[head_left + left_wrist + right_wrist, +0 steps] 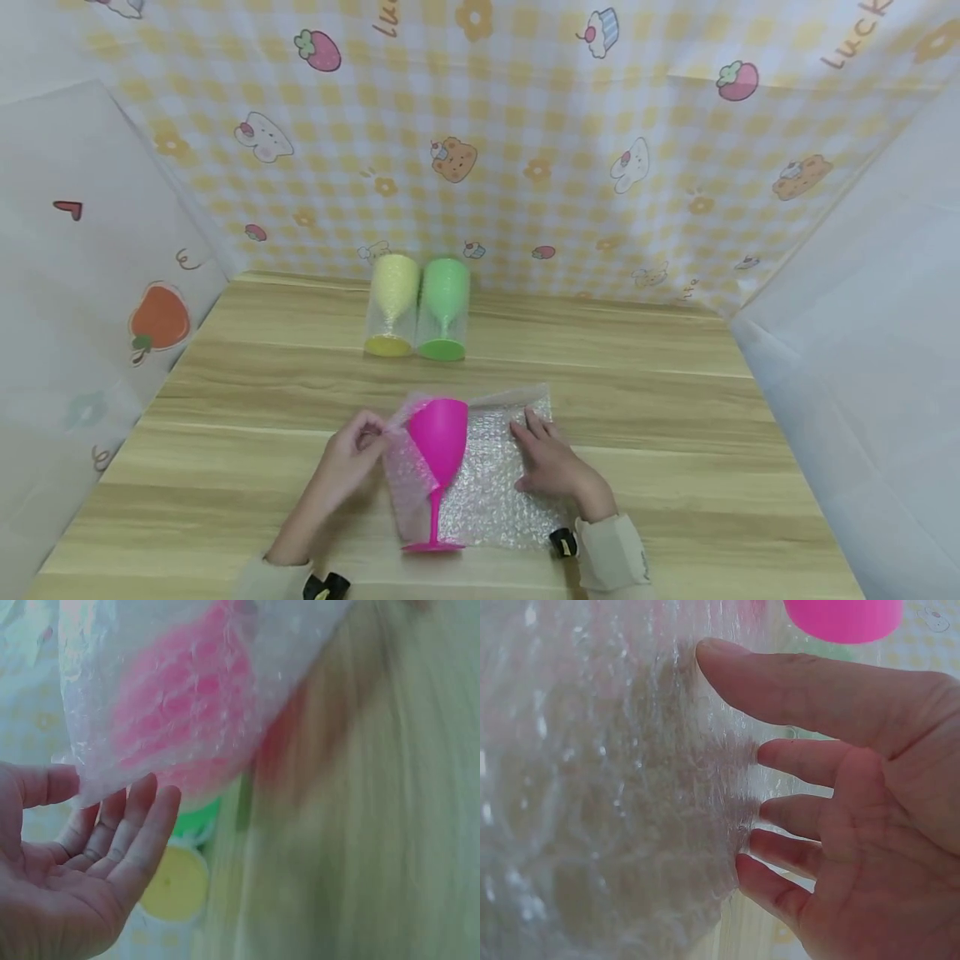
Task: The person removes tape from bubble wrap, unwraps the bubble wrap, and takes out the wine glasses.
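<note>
A bright pink goblet (442, 437) lies on a sheet of bubble wrap (491, 492) on the table, its round base by the sheet's near edge. My left hand (358, 448) pinches the sheet's left edge between thumb and fingers, and that flap is lifted partly over the goblet. Through the raised bubble wrap (180, 697) the pink shows in the left wrist view. To the right of the goblet, my right hand (553, 462) touches the sheet with spread fingertips. In the right wrist view, that hand (870, 802) has its thumb and fingers against the bubble wrap (615, 787).
Toward the back of the wooden table (637, 375) stand a yellow goblet (394, 287) and a green goblet (446, 292), side by side, each wrapped in clear material. A yellow checked cloth (525, 125) hangs behind, with white sheets (82, 333) along the sides.
</note>
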A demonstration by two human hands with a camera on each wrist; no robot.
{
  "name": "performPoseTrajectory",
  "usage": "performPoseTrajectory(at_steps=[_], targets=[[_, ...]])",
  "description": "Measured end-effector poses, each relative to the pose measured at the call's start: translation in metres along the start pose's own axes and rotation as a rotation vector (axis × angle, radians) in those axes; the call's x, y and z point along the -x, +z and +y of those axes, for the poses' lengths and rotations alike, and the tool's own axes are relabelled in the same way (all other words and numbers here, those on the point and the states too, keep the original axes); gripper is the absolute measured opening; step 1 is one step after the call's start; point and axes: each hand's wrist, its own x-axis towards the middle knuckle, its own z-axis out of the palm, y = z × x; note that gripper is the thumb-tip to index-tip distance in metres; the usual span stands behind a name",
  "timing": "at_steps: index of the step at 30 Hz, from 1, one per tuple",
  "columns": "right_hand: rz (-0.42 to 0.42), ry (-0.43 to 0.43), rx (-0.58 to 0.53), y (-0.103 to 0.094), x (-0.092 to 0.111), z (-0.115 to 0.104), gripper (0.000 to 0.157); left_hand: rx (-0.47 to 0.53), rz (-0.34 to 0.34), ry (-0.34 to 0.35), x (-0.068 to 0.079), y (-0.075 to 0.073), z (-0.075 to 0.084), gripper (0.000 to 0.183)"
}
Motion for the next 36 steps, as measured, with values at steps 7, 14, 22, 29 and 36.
performPoseTrajectory(at_steps=[7, 14, 22, 29, 36], targets=[[-0.009, 0.013, 0.006, 0.002, 0.0, 0.001, 0.087, -0.085, 0.044, -0.109, 0.0, -0.017, -0.02, 0.016], [-0.013, 0.018, 0.011, 0.0, -0.001, 0.001, 0.087, -0.407, 0.159, 0.281, -0.002, -0.011, -0.034, 0.036], [-0.014, 0.011, -0.006, 0.001, -0.001, 0.002, 0.087, -0.924, 0.161, 0.481, 0.0, -0.008, -0.02, 0.023], [-0.015, 0.015, 0.003, 0.003, -0.002, 0.003, 0.088, -0.894, 0.204, 0.35, -0.003, -0.01, -0.012, 0.023], [-0.014, 0.011, 0.008, 0.002, -0.001, 0.002, 0.088, -0.996, 0.167, 0.434, -0.007, -0.007, -0.02, 0.041]])
